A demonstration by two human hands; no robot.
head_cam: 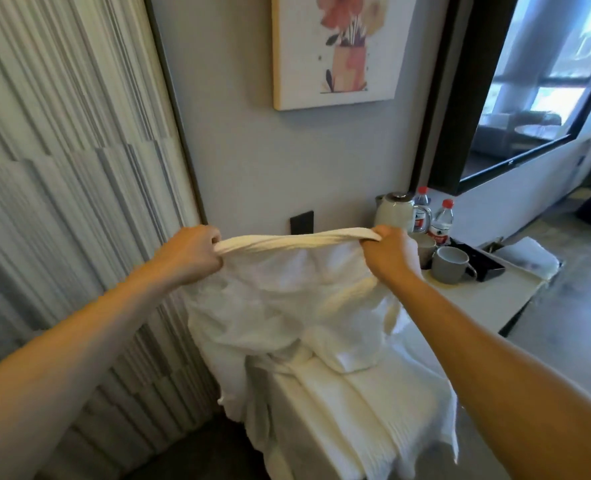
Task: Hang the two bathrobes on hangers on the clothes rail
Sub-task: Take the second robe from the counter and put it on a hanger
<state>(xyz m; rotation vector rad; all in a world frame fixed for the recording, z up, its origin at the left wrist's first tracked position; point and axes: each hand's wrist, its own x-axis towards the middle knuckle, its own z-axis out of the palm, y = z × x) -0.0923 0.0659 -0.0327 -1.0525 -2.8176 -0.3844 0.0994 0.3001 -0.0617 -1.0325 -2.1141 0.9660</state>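
Note:
A white bathrobe [287, 299] hangs in front of me, stretched by its top edge between both hands. My left hand [192, 252] grips one end of that rolled edge and my right hand [389, 252] grips the other, both fists closed on the cloth. The robe's lower part drapes onto a second white bathrobe [356, 417] lying over the near end of a pale counter [488, 303]. No hanger or clothes rail is in view.
On the counter behind the robe stand a kettle [394, 211], two water bottles [441, 223], grey mugs [451, 265] and a black tray [484, 263]. A ribbed wall panel [62, 168] runs along the left. A framed picture [335, 50] hangs above.

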